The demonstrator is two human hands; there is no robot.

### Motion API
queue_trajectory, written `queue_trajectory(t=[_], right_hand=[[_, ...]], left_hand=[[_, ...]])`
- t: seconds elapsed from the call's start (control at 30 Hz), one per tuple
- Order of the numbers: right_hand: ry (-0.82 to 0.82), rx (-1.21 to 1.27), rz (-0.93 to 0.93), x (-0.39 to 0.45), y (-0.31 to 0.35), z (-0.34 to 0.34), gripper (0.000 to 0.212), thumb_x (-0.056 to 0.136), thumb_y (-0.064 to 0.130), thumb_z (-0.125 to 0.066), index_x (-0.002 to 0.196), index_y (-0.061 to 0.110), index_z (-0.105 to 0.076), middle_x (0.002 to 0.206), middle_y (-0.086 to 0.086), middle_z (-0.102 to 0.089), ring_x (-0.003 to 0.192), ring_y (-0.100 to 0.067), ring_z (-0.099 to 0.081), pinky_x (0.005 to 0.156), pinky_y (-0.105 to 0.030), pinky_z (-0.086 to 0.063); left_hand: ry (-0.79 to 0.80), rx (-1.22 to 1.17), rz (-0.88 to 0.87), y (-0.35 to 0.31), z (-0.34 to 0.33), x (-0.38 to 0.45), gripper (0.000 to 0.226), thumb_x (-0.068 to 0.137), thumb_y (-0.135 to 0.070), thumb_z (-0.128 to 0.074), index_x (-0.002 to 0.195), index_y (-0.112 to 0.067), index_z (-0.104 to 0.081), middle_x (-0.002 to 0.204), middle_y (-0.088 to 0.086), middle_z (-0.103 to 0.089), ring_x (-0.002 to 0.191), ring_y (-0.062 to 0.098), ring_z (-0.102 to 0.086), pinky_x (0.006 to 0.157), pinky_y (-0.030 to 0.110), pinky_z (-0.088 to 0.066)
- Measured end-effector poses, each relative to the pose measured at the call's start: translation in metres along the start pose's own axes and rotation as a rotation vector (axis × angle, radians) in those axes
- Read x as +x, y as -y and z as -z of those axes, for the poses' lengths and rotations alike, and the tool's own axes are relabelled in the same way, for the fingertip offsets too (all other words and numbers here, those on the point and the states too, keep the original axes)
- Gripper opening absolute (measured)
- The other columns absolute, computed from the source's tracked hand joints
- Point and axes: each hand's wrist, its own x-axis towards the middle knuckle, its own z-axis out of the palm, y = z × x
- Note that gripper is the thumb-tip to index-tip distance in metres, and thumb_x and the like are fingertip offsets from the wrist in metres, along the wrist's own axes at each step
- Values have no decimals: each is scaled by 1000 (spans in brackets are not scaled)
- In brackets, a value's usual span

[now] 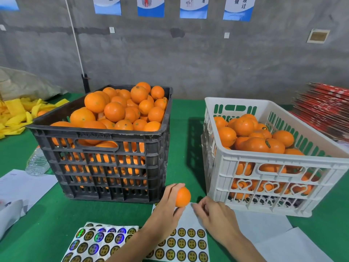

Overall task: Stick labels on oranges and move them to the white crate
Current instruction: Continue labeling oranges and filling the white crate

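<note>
Sticker sheets [188, 244] lie nearest on the green table [47, 214]. Left hand [166, 207] grips an orange [182, 197] between fingers on top and thumb below, above the sheet. Right hand [213, 214] has fingertips pinched at the sheet's top edge; label not discernible. Behind: black crate [105, 167] left, white crate [264, 186] right, both holding oranges.

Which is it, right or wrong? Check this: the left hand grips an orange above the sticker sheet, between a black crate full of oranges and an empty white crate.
Wrong on one point. In the head view the white crate is not empty; it is partly filled with oranges. The rest holds: the left hand grips an orange above the sticker sheet, beside the full black crate.
</note>
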Motion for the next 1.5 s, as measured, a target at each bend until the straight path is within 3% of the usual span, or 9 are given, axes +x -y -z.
queue_trajectory(t=[0.37, 0.53, 0.7, 0.83, 0.93, 1.13, 1.3, 1.37, 1.5], right_hand=[[-80, -17, -4, -4, -1, -1, 37, 101, 51, -48, 86, 27, -71, 62, 8, -62, 63, -14, -58, 61, -28, -49], [-129, -5, -25, -6, 5, 1, 25, 104, 43, -45, 100, 30, -66, 66, 10, -59, 60, -11, -53, 61, -27, -49], [-457, 19, 60, 5, 28, 26, 9, 98, 28, -64, 98, 22, -70, 52, 9, -56, 41, -11, -51, 42, -27, -42], [-621, -111, 240, 17, 58, 57, 13, 83, 25, -80, 94, 21, -76, 54, 7, -63, 39, -13, -55, 39, -20, -41], [-746, -93, 335, 21, 73, 88, 17, 97, 31, -65, 105, 22, -76, 59, 5, -66, 43, -14, -58, 40, -19, -39], [-728, 49, 188, 40, 107, 151, 58, 95, 64, -50, 142, 30, -46, 121, 4, -49, 81, -7, -51, 56, -16, -42], [-700, 373, 153, 74, 100, 193, 63, 89, 42, -75, 141, 20, -46, 130, -2, -55, 109, -16, -55, 91, -34, -52], [-734, 197, 103, 83, 88, 201, 56, 95, 30, -70, 144, 16, -46, 140, -7, -51, 109, -27, -59, 85, -38, -51], [-692, 38, 2, 89, 66, 205, 38, 102, 12, -51, 140, 15, -54, 155, -2, -43, 96, -25, -65, 66, -35, -52]], left_hand=[[29, -10, 25, -1, 1, 1, 64, 102, -33, -59, 147, -53, -18, 147, -30, -18, 127, -1, -41, 98, 10, -34], [43, -25, 45, -2, 3, 1, 64, 102, -32, -59, 145, -55, -19, 149, -26, -20, 129, 2, -43, 100, 12, -36], [4, -140, 103, -17, 11, 5, 67, 98, -38, -65, 132, -71, -19, 143, -30, -29, 119, -1, -52, 93, 9, -41], [-96, -321, 47, -51, 27, 23, 72, 93, -29, -72, 138, -65, -29, 138, -33, -38, 124, -5, -49, 104, 28, -50], [-168, -401, 15, -85, 52, 41, 74, 94, -19, -69, 136, -66, -30, 139, -31, -40, 130, 4, -49, 107, 37, -50], [-425, -73, -237, -148, 110, 74, 74, 100, -13, -60, 152, -50, -22, 153, -26, -29, 135, 0, -41, 113, 34, -43], [-245, 41, -426, -163, 156, 103, 66, 97, -9, -59, 153, -33, -33, 152, -12, -42, 131, 7, -54, 106, 37, -51], [-307, 276, -335, -149, 188, 120, 56, 97, -16, -60, 148, -28, -40, 147, -3, -51, 127, 18, -57, 100, 43, -52], [-188, 752, 269, -108, 254, 146, 50, 96, -18, -55, 145, -20, -44, 142, 16, -50, 130, 39, -47, 102, 50, -46]])
